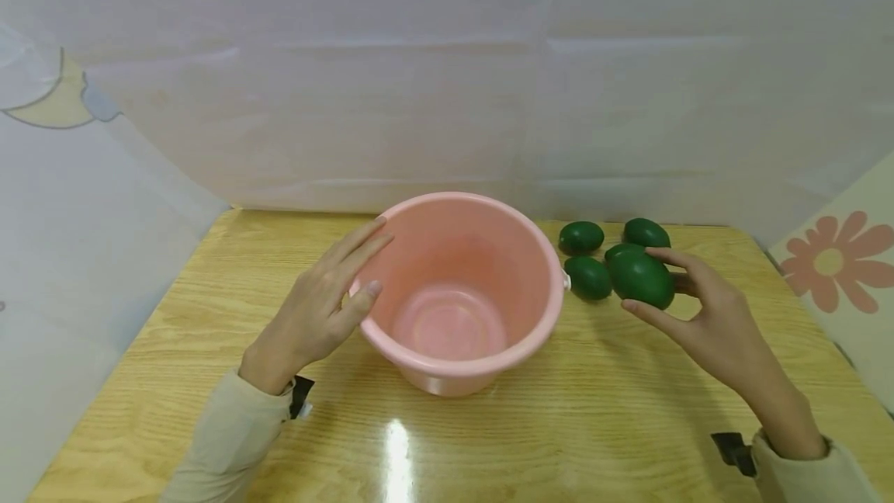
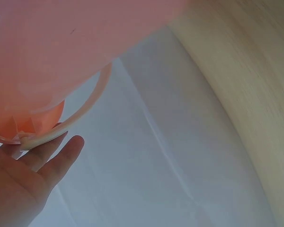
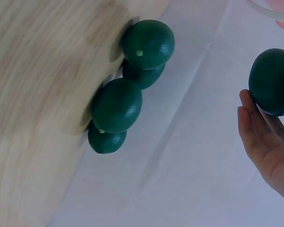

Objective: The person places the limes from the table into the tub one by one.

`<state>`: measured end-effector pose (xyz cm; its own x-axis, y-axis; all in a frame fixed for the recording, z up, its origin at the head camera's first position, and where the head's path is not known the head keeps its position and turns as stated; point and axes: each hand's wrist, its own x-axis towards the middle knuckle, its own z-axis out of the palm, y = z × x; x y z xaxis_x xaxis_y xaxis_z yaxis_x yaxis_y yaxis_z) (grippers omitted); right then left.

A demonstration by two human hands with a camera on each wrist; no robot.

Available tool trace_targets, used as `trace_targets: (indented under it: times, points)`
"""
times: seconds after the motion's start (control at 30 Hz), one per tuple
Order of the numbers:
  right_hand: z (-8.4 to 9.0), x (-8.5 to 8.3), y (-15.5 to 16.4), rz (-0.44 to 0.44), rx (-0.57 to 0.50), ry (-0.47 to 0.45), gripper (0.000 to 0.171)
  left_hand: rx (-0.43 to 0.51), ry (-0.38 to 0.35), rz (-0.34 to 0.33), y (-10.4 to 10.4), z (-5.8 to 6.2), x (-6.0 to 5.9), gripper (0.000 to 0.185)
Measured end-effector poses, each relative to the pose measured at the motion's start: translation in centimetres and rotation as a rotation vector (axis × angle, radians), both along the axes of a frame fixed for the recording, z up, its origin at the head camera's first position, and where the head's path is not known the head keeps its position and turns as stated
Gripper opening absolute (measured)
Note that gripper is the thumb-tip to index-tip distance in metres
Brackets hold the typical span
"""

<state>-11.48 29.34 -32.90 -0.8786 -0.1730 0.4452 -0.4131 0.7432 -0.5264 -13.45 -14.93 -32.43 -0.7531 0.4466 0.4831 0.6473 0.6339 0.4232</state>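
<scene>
The left hand (image 1: 317, 301) rests at the left side of the pink bucket (image 1: 450, 368), its fingers fairly straight against the rim and its thumb reaching over the edge. The left wrist view shows those fingers beside the spot where the pale handle (image 2: 92, 97) joins the bucket. The bucket stands upright on the wooden table (image 1: 594, 425), and the visible part of its inside holds nothing but a ringed base.

The right hand (image 1: 719, 324) grasps a dark green fruit (image 1: 641, 282) between thumb and fingers, raised above the table to the right of the bucket. Four more green fruits (image 1: 581, 237) lie on the table near the back edge: one just beside the bucket's right side, one behind that, one farther right, and one partly hidden behind the held fruit. Pale sleeves (image 1: 233, 425) cover both forearms. A light sheet (image 1: 447, 115) hangs behind the table, and a pink flower print (image 1: 829, 262) shows at the right
</scene>
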Motion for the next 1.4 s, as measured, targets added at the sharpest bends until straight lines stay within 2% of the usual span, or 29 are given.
trace_targets:
  times: [0.53,1.0,1.23,1.4]
  points:
    - [2.1,0.3,-2.4,0.032,-0.004,0.119,0.083,0.000,-0.011,0.007,0.1,0.1,0.1,0.054]
    - [4.0,0.2,-3.5,0.117,0.012,0.244,0.086,0.002,0.008,-0.001,0.1,0.0,0.0,0.054]
    - [4.2,-0.3,-3.9,0.169,0.002,0.301,0.076,0.005,0.003,-0.003,0.1,0.0,0.0,0.054]
    - [4.5,-0.4,-4.2,0.172,0.005,0.303,0.077,0.003,-0.007,0.000,0.1,0.0,0.0,0.054]
